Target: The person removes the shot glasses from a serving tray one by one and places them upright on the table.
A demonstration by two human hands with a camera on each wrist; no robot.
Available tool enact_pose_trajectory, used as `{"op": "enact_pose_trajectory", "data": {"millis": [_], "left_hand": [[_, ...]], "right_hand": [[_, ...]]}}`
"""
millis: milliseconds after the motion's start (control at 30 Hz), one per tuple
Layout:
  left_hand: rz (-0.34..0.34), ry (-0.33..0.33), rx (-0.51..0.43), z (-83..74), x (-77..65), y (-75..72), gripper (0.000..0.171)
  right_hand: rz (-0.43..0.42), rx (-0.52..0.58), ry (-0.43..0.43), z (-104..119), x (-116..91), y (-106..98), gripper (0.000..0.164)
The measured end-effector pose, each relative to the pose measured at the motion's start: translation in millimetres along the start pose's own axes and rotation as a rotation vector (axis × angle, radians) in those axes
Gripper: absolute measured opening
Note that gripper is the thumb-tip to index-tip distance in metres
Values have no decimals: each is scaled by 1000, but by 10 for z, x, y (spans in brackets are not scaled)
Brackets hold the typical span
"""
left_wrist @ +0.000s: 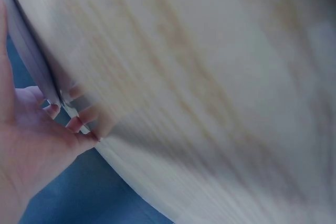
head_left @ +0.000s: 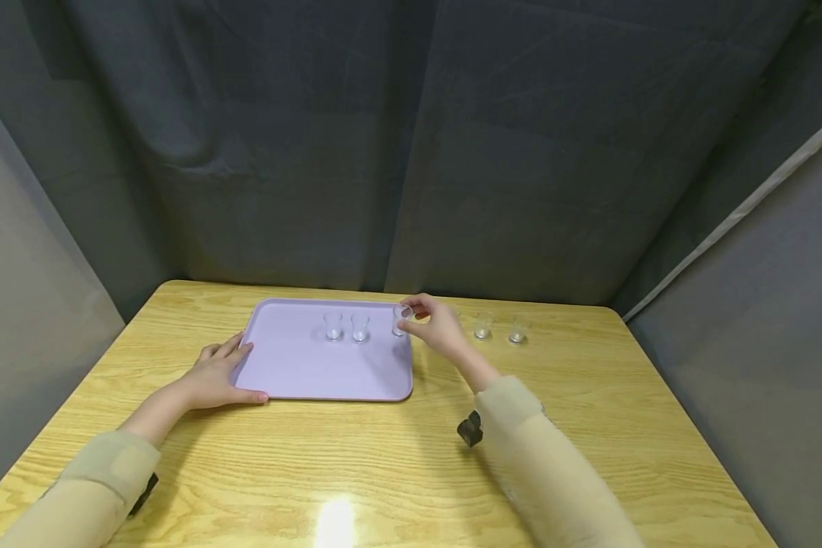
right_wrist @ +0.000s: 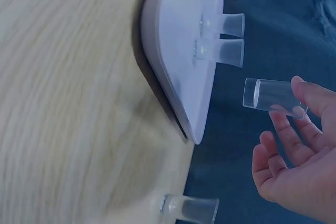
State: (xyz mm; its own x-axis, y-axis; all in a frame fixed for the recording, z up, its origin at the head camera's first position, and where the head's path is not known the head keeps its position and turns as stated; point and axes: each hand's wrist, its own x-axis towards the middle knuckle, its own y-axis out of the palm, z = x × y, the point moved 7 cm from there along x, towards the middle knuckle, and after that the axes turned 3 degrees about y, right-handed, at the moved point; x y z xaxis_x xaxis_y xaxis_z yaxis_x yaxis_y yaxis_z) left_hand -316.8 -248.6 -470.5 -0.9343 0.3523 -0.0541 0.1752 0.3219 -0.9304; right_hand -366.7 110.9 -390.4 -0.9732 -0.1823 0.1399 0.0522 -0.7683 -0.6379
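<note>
My right hand [head_left: 438,327] pinches a clear shot glass [right_wrist: 273,96] near its rim, thumb on one side and fingers on the other. The right wrist view shows this glass raised off the tray, its thick base pointing away from the palm. Two more shot glasses [head_left: 332,326] [right_wrist: 220,51] stand upright side by side on the lavender tray [head_left: 294,369]. My left hand [head_left: 212,377] rests at the tray's left edge, fingers spread, thumb along the near left corner. In the left wrist view the left hand's fingers [left_wrist: 79,124] lie against the tray's rim.
Right of the tray, shot glasses [head_left: 482,326] [head_left: 517,330] stand on the wooden table [head_left: 301,449], partly behind my right hand. A dark curtain [head_left: 301,152] hangs along the table's back edge, and grey panels [head_left: 781,320] close in the sides.
</note>
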Motion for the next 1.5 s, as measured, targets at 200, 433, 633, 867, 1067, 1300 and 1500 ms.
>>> {"op": "enact_pose_trajectory", "data": {"millis": [200, 433, 633, 867, 1067, 1300, 1500], "left_hand": [[-2, 1, 1, -17, -3, -5, 118], [1, 8, -1, -40, -9, -15, 117], [1, 15, -2, -44, -5, -27, 118], [12, 8, -4, -39, -13, -39, 119], [16, 11, 7, -35, -4, -59, 120], [21, 8, 6, -52, -14, -80, 119], [25, 2, 3, -60, -25, -69, 120]], "right_hand": [[-11, 38, 33, -28, -75, -230, 37], [-33, 52, 36, -132, -208, -504, 39], [-52, 71, 62, -282, -302, -629, 39], [-45, 67, 100, -487, -381, -620, 44], [-52, 46, 110, -624, -398, -555, 42], [-58, 0, 94, -781, -383, -465, 39], [-8, -6, 136, -895, -399, -384, 40]]}}
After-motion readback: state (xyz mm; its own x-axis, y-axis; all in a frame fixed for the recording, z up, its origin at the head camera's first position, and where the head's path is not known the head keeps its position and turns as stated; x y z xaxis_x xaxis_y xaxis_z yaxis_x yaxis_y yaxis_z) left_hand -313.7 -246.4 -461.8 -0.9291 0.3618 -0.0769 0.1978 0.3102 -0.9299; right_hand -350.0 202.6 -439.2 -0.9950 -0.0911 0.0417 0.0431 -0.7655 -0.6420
